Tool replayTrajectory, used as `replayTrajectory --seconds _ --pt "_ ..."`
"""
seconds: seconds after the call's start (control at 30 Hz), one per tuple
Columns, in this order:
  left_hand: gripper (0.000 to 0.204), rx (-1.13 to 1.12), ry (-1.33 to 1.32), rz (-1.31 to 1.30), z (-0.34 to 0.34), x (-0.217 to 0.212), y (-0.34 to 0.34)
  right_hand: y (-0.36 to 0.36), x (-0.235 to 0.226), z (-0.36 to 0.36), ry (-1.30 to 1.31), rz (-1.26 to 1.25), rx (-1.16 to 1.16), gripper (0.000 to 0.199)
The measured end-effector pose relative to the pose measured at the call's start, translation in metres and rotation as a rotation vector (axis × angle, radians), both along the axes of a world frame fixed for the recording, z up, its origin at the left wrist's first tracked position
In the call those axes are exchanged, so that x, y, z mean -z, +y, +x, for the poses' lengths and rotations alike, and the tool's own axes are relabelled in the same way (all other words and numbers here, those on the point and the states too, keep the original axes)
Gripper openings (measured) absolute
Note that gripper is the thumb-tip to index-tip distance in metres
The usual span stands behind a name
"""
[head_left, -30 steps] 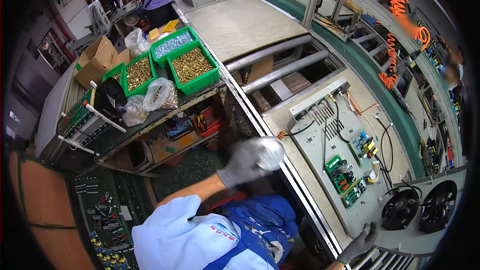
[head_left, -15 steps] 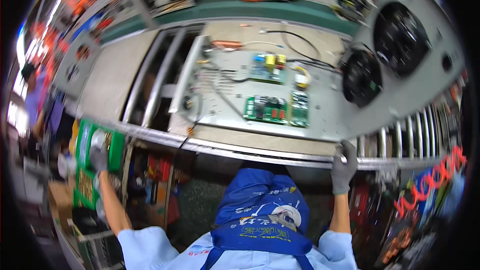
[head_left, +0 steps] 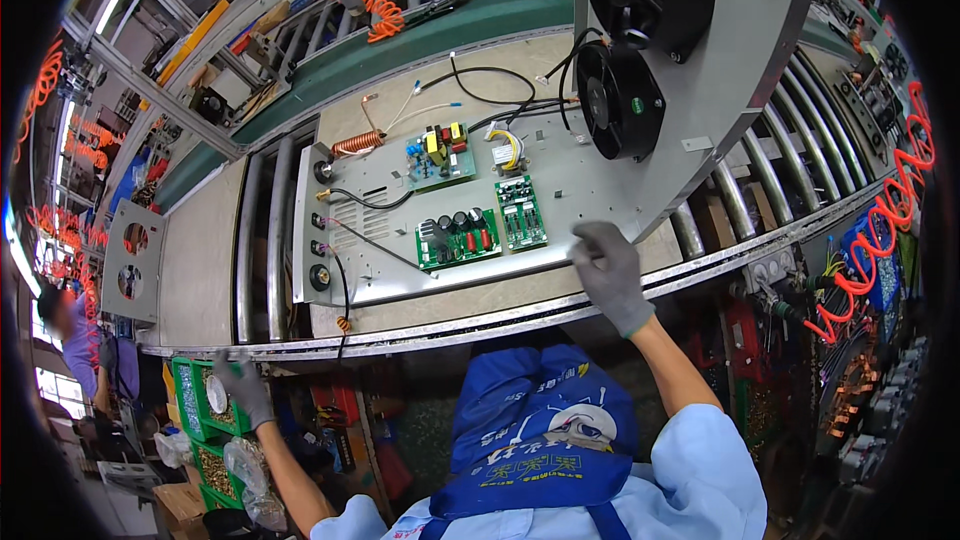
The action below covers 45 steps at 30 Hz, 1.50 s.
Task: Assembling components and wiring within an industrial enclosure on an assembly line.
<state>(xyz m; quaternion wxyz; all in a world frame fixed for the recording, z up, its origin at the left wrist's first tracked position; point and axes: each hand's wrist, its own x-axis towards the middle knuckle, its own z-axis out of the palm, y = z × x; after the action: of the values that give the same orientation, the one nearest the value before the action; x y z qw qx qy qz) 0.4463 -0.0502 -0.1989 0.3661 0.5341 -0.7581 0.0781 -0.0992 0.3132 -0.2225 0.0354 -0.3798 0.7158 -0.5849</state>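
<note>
My right hand (head_left: 612,278), in a grey glove, is over the front edge of a flat grey metal chassis (head_left: 380,285). Its fingers are loosely bent, thumb and forefinger apart, with nothing seen between them. At the lower left my left hand (head_left: 245,392), also gloved, is beside green parts bins (head_left: 188,402) that hold small metal pieces. Its fingers look apart, though slightly blurred. Green circuit boards (head_left: 458,240) (head_left: 521,212), a yellow-and-blue component board (head_left: 440,158), a copper coil (head_left: 358,143) and a yellow-wrapped transformer (head_left: 508,152) are on the chassis.
An upright grey panel with black fans (head_left: 618,100) rises at the chassis's right end. Metal rollers (head_left: 735,198) flank the work boards. A red coiled hose (head_left: 880,230) hangs at right. Another person (head_left: 72,325) is at far left, near a grey panel with round holes (head_left: 135,250).
The view has turned, shifting the chassis leftward in the picture. My right hand has moved from the front rail to over the chassis edge. My left hand remains by the green bins.
</note>
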Motion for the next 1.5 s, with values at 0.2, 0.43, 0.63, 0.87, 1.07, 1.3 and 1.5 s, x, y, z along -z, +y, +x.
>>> replayTrajectory --seconds 0.2,0.43,0.63,0.87,1.07,1.3,1.5 --pt "0.048 0.459 0.341 0.279 -0.169 0.043 0.048 -0.126 -0.018 -0.084 0.491 0.256 -0.099 0.038" --pt "0.038 0.342 0.694 0.335 -0.217 0.045 0.059 -0.178 -0.026 -0.126 0.967 0.601 -0.228 0.033" --pt "0.038 0.343 0.698 0.423 -0.212 0.048 0.064 -0.198 -0.059 -0.122 1.382 0.379 -0.129 0.008" --pt "0.043 0.363 0.726 0.44 -0.209 0.072 0.052 -0.183 -0.037 -0.14 1.431 0.771 -0.362 0.025" --pt "0.06 0.322 0.665 0.371 -0.213 0.082 0.062 -0.182 -0.049 -0.155 1.551 0.571 -0.345 0.011" --pt "0.046 0.287 0.657 0.348 -0.222 0.063 0.074 -0.176 -0.079 -0.139 1.545 0.354 -0.114 0.011" --pt "0.053 0.169 0.566 0.139 -0.224 0.046 0.13 -0.115 -0.079 -0.108 1.334 0.487 -0.029 0.014"
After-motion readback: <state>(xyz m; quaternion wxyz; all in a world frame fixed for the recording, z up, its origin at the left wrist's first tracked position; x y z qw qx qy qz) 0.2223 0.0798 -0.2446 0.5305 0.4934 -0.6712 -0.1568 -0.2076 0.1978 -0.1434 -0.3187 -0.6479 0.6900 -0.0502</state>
